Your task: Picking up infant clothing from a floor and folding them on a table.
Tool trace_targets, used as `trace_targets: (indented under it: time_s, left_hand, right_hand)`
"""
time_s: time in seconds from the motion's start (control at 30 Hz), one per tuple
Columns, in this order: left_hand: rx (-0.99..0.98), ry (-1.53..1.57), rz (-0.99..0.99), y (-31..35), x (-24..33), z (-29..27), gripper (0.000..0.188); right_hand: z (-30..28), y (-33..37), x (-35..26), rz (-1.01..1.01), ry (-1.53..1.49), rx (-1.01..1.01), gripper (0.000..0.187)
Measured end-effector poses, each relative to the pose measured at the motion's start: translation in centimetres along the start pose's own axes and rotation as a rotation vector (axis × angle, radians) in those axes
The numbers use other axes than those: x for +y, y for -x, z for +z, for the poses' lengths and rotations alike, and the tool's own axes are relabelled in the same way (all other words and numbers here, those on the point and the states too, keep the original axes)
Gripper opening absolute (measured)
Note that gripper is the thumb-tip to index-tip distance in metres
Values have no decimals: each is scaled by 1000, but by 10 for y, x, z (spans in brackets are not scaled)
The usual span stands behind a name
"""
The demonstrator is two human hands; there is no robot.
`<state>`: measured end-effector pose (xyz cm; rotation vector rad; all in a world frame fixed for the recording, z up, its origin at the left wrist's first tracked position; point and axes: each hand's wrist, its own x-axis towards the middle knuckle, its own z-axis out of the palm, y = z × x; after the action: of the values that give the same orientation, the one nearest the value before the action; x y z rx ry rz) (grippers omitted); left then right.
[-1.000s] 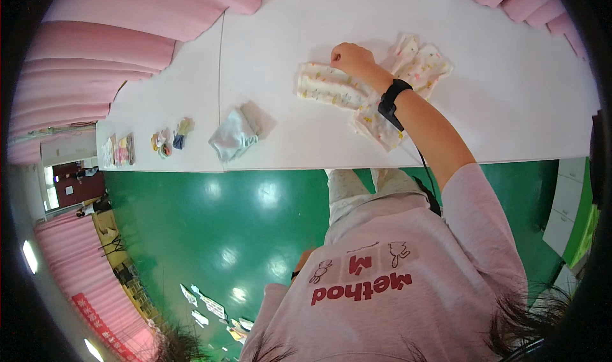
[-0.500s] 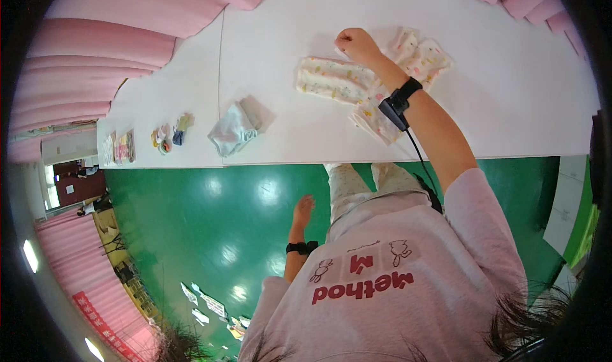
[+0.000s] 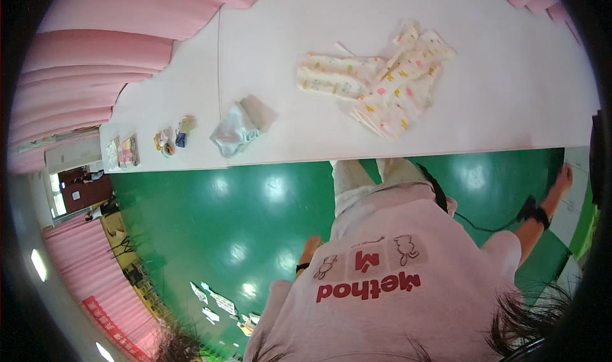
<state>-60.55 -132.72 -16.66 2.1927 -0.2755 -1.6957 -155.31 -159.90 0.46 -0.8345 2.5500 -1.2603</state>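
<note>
A small white baby garment [image 3: 408, 84] with yellow, pink and green prints lies spread and partly folded on the white table [image 3: 510, 107]. One long piece stretches to its left, and a short white strip sticks out above it. Neither hand touches the garment. Off the table, far to the right, my right hand [image 3: 561, 180] is raised beside a white cabinet, fingers loosely out and nothing seen in them. My left hand [image 3: 310, 250] hangs low by my side over the green floor, looking empty and loosely open, though small in view.
Left of the garment lies a crumpled pale blue cloth [image 3: 236, 132]. Beyond it sit small rolled fabric items [image 3: 167, 142] and a stack of folded pieces [image 3: 123, 151]. Pink curtains [image 3: 108, 62] border the table. A black cable [image 3: 484, 227] runs to my right wrist device.
My right hand has left the garment and swung off the table to the far right. My left hand has drawn back closer to my body. The garment's print now shows uncovered.
</note>
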Motion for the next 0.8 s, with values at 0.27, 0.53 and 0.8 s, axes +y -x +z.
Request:
trace_targets:
  time_s: [0.27,0.53,0.8]
  left_hand:
    - [-42,-273,314,-49,41,-19,25]
    - [-62,-299,539,4,230,35,28]
    - [-120,-387,317,-31,132,0,28]
  right_hand:
    - [-173,113,159,260,560,-194,51]
    - [-181,258,205,169,518,-143,39]
    - [-106,182,232,-127,139,-167,37]
